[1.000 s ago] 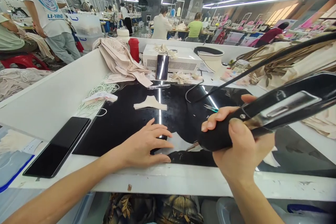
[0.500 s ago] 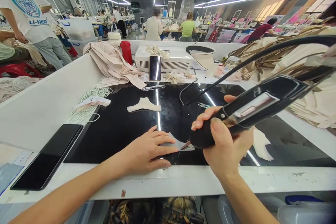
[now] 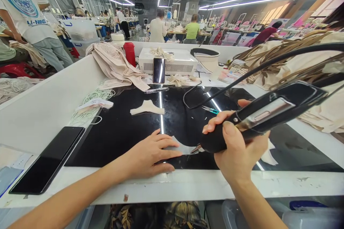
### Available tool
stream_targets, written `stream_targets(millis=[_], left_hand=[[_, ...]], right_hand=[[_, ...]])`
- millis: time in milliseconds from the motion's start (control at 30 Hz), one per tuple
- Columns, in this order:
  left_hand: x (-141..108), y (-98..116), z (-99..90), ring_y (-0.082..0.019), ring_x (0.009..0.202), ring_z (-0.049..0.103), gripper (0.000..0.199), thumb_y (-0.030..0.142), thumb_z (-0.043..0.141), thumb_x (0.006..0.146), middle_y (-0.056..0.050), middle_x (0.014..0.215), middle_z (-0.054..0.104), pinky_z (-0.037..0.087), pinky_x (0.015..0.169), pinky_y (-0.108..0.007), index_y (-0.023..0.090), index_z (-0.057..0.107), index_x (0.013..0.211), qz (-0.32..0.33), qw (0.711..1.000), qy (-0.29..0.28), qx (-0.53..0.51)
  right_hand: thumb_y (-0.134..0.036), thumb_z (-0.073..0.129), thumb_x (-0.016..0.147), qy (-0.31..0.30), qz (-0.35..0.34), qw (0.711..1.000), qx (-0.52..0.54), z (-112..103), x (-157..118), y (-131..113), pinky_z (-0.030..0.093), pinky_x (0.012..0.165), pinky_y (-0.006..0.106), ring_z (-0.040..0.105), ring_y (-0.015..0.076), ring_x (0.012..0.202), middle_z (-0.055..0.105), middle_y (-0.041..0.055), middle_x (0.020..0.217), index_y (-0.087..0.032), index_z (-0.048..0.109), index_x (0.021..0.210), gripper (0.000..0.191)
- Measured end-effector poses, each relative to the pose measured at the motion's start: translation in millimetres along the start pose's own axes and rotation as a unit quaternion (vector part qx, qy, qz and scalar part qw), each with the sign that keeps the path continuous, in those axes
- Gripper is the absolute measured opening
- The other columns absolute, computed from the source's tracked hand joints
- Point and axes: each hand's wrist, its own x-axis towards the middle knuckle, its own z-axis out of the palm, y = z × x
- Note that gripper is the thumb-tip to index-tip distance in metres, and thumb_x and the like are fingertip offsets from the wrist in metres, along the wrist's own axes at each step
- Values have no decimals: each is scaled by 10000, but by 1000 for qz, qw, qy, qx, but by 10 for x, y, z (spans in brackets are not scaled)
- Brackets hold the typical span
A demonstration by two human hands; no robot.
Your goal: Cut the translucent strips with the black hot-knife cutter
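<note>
My left hand lies flat with its fingers stretched out over a small pale grey piece of material, pressing it on the black work surface. My fingers cover the piece's left part. My right hand is wrapped round a thick black corded hand tool, held at a slant. Its pointed metal tip touches the right end of the grey piece. Beyond my left hand lies a cream cut fabric piece. Another cream piece is partly hidden behind my right hand.
Thread snips and a black cable lie beyond the tool. A large phone is at left, near pale cord. At the back stand a white vented box, a smaller phone and a red container. Fabric heaps lie right.
My right hand has moved a little to the right with the tool, its tip sliding along the grey piece. The snips show more fully. My left hand has stayed in place.
</note>
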Motion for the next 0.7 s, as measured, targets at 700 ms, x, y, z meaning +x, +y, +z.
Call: stream_targets(millis=[700], left_hand=[[-12,-10,12,-280,1405,473,420,387,642,986,-41,1474,583,182,1252,-568,326,601,1400,-10,1000,-6,-6]], right_hand=[[-258,772,809,31,-12,999,-14,-89,68,18,537,574,329,614,142,574,656,-64,754,-270,568,1218,457]])
